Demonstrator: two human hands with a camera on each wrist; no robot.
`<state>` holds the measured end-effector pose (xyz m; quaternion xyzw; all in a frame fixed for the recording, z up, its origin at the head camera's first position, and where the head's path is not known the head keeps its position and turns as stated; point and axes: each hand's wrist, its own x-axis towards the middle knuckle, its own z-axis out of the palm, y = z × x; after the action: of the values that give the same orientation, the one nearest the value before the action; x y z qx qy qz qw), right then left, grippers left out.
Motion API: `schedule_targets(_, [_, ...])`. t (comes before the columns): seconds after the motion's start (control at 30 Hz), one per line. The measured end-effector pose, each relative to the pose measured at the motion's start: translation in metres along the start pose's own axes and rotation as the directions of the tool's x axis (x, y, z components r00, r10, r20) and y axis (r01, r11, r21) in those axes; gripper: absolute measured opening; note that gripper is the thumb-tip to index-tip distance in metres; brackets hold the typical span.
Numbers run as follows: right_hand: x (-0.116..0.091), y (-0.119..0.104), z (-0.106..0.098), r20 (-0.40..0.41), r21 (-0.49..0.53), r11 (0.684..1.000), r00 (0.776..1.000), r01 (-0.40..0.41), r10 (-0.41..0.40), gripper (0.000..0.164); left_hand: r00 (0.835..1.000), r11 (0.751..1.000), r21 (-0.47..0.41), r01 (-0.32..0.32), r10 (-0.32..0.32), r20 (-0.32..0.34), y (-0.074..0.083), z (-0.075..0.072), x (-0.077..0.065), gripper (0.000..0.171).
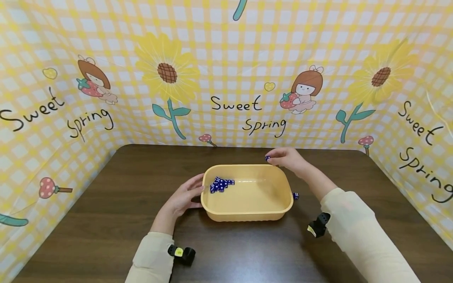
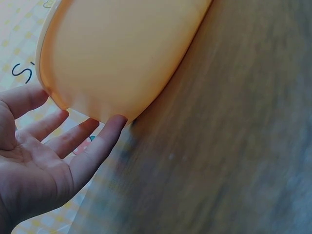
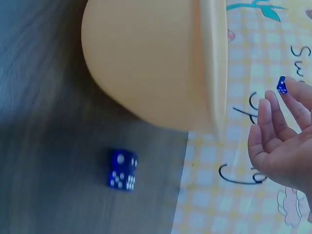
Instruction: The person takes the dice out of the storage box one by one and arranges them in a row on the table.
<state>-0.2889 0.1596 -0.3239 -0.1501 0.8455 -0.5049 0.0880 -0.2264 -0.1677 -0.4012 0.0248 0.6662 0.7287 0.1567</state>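
Note:
A yellow plastic basin (image 1: 247, 212) stands on the table, with several blue dice (image 1: 220, 184) with white pips clustered at the left of its floor. My left hand (image 1: 184, 196) is at the basin's left end; in the left wrist view, its spread fingers (image 2: 100, 151) touch the outer wall. Above the basin's far right corner, my right hand (image 1: 286, 159) pinches a single blue die (image 3: 282, 85) between thumb and forefinger, the other fingers loosely bent. Two more dice (image 3: 123, 169) sit against each other on the table, just outside the basin's right end.
The dark wooden table (image 1: 226, 251) ends at a yellow-and-white checked cloth (image 1: 226, 70) printed with sunflowers and lettering. This cloth rises at the back and along both sides. A black wrist camera (image 1: 182, 253) is strapped on the left sleeve, another (image 1: 319, 225) on the right.

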Motion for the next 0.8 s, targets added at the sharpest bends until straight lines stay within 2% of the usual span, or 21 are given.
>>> schedule_targets(0.27, [-0.011, 0.015, -0.020, -0.067, -0.027, 1.000, 0.998, -0.003, 0.001, 0.030, 1.000, 1.000, 0.001, -0.005, 0.005, 0.020, 0.001, 0.000, -0.001, 0.052])
schedule_targets(0.47, [-0.023, 0.032, -0.031, -0.111, 0.023, 1.000, 0.994, -0.007, 0.010, 0.033, 1.000, 1.000, 0.011, -0.006, 0.006, 0.026, 0.000, -0.001, 0.000, 0.052])
schedule_targets(0.8, [-0.043, 0.064, -0.042, -0.142, 0.041, 0.999, 0.989, -0.021, 0.027, 0.034, 1.000, 1.000, 0.011, -0.006, 0.006, 0.016, 0.000, -0.001, 0.001, 0.052])
